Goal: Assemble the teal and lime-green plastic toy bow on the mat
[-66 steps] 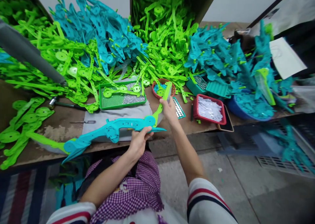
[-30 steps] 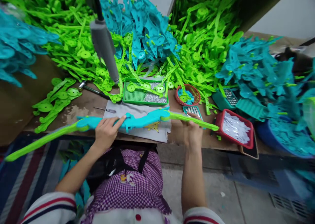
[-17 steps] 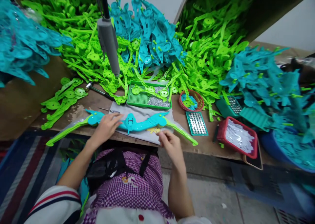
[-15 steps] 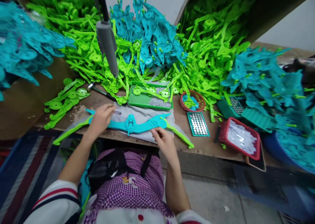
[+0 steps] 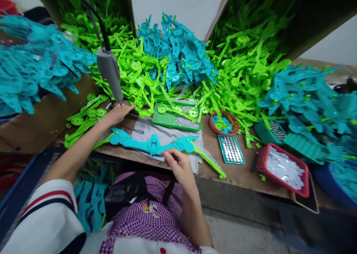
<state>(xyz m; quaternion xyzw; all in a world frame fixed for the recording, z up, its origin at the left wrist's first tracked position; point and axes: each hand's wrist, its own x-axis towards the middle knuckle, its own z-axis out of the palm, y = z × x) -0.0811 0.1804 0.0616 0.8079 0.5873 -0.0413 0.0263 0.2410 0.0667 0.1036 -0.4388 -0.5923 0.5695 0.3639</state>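
Observation:
A turquoise toy bow with lime-green limbs lies crosswise on a grey cloth at the table's front edge. My right hand is at its lower edge, right of the middle. Its fingers are curled, thumb and index tips close together; whatever may be between them is hidden. My left hand is beyond the bow's left end, fingers stretched to the right, over a hammer whose handle it partly covers. A grey electric screwdriver hangs just above this hand.
A green tray of small metal pieces stands behind the bow. To the right are a red basket, a tray of silver discs and a red bin with white pieces. Heaps of green parts and turquoise parts fill the back.
My left hand has left the bow's left part and moved away from me to the hammer. My right hand has slid slightly left along the bow's lower edge. The view has shifted.

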